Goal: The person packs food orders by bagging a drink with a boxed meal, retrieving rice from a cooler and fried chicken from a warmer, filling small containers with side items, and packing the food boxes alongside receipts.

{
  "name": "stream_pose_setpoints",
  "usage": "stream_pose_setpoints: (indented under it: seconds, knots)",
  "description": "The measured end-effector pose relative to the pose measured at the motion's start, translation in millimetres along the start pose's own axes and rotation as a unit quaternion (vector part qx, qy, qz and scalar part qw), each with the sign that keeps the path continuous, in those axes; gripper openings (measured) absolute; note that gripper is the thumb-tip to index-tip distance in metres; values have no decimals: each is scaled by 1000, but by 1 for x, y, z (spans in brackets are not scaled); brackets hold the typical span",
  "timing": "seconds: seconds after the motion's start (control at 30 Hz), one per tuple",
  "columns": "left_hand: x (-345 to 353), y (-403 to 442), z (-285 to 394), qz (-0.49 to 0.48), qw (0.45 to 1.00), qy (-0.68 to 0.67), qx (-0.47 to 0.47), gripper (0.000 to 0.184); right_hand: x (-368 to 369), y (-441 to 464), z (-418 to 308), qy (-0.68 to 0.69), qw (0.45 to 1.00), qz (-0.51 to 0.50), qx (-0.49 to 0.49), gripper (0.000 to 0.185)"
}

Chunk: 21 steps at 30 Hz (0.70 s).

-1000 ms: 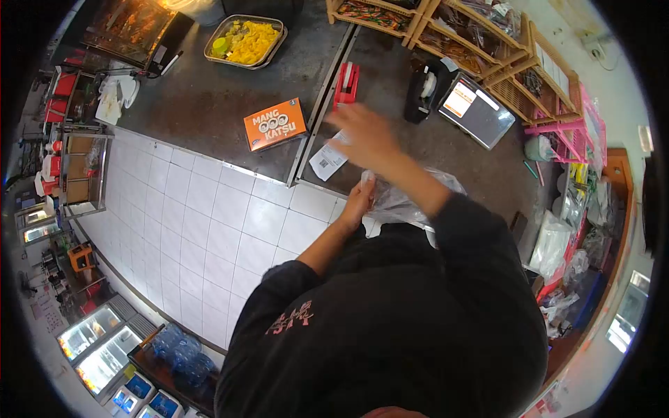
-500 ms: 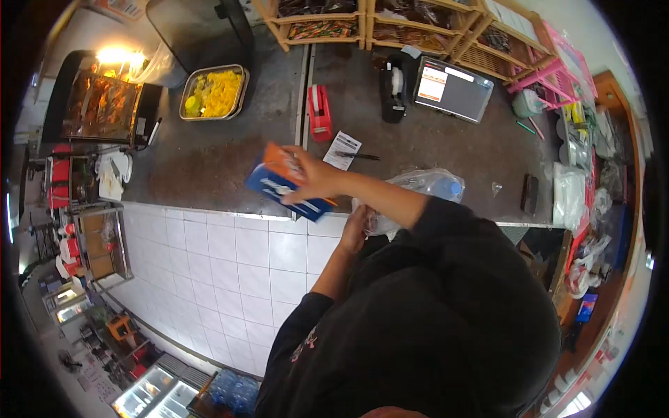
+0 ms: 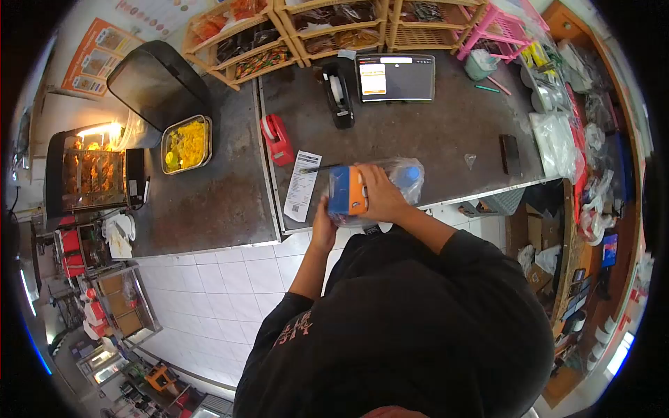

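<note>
A blue and orange box (image 3: 339, 191) is at the table's front edge, partly behind clear plastic. My right hand (image 3: 382, 195) grips its right, orange side from above. At the box's lower left, my left hand (image 3: 323, 226) is closed on the rim of a clear plastic bag (image 3: 336, 220); its fingertips are partly hidden. Inside the bag, to the right of the box, lies a bottle with a blue cap (image 3: 412, 173). Just left of my hands is a printed receipt (image 3: 301, 191), with a dark pen (image 3: 317, 168) across its upper part.
A red stapler (image 3: 279, 141), a black tape dispenser (image 3: 338, 97) and a tablet (image 3: 396, 78) stand behind my hands. A metal tray of yellow food (image 3: 187, 146) is at the left. A dark phone-like object (image 3: 510, 155) and plastic bags (image 3: 554, 143) lie right.
My right hand has brought the box rightward from left of the bag to the bag's opening. My left hand still holds the bag. The view has turned, and the receipt shows more fully.
</note>
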<state>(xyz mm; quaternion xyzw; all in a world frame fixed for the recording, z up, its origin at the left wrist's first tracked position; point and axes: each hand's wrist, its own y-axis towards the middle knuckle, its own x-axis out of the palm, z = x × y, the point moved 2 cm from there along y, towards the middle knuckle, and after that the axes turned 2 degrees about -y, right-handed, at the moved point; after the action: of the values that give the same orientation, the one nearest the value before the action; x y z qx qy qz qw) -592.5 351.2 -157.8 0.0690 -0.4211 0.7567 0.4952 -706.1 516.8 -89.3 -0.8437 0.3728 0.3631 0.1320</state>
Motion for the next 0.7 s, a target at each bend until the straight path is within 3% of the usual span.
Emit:
stream_pose_setpoints:
  seconds: [0.03, 0.1, 0.17, 0.23, 0.27, 0.3, 0.33, 0.37, 0.4, 0.43, 0.6, 0.63, 0.67, 0.7]
  knots:
    - [13, -2, 17, 23, 996, 0, 83, 58, -7, -2, 1, 0, 1000, 3, 3, 112]
    - [13, -2, 36, -31, 994, -17, 107, 67, -15, -8, -1, -91, 990, -92, -55, 114]
    - [11, 1, 39, 12, 992, -32, 122, 60, -24, -6, 0, -65, 991, -115, -36, 117]
    - [2, 3, 39, 17, 988, 121, 96, 52, -16, 1, 6, -159, 958, -212, 109, 114]
    - [17, -8, 43, 48, 985, 128, 102, 46, -3, 3, 12, -161, 958, -212, 107, 114]
    - [21, -14, 48, 49, 985, 128, 104, 46, 20, 5, 25, -272, 934, -208, 105, 110]
    - [22, -19, 52, 51, 973, 210, 85, 47, 40, 7, 36, -378, 898, -202, 102, 106]
    - [21, -23, 54, 54, 953, 290, 65, 48, 55, 6, 43, -377, 898, -202, 101, 106]
    - [18, -22, 55, 55, 953, 291, 65, 48, 64, 7, 46, -395, 895, -187, 86, 92]
    - [14, -21, 55, 88, 954, 270, 93, 44, 73, 8, 49, -413, 892, -171, 70, 79]
    - [2, -7, 41, 114, 954, 187, 205, 30, 67, 11, 43, -407, 886, -211, 67, 86]
    - [6, -6, 38, 100, 978, 50, 173, 29, 69, 10, 49, -431, 879, -197, 53, 92]
    - [12, -4, 38, 83, 983, -87, 139, 42, 59, 9, 48, -433, 878, -196, 54, 92]
    - [0, 9, 32, 81, 983, -87, 140, 42, 41, 9, 40, -328, 914, -229, 63, 98]
